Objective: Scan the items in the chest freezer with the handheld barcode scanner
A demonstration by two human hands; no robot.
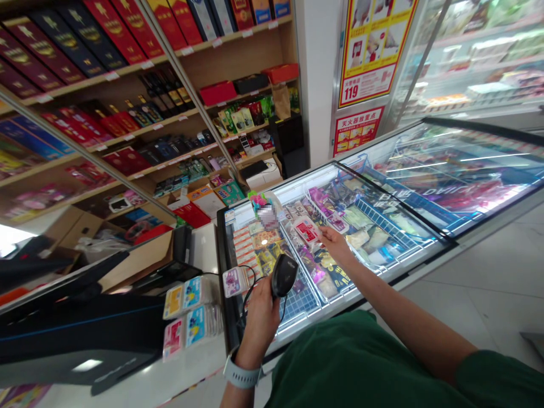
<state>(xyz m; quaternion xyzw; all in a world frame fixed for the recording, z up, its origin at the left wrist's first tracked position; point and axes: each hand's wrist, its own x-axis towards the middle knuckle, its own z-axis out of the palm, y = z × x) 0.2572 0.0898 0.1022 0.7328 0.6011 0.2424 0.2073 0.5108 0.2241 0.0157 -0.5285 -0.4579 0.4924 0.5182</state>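
Observation:
My left hand (260,314) is wrapped round the handle of a black barcode scanner (284,274), its head tilted up and its cord looping beside the wrist. Between the fingers and thumb of my right hand (336,245) is the edge of a flat, clear pack with a red label (307,230). The pack is over the glass top of the chest freezer (410,272), right of the scanner and apart from it. On the freezer's left corner rests a small stack of purple-labelled packs (232,282). Stacks of blue, yellow and pink packs (193,317) lie on the white counter (199,357).
A black checkout terminal (76,323) stands on the counter at left, near an open cardboard box (142,255). A colourful item (258,199) sits at the freezer's far edge. Shelves of boxes and bottles (165,93) line the back; a glass-fronted cooler (476,68) is at upper right.

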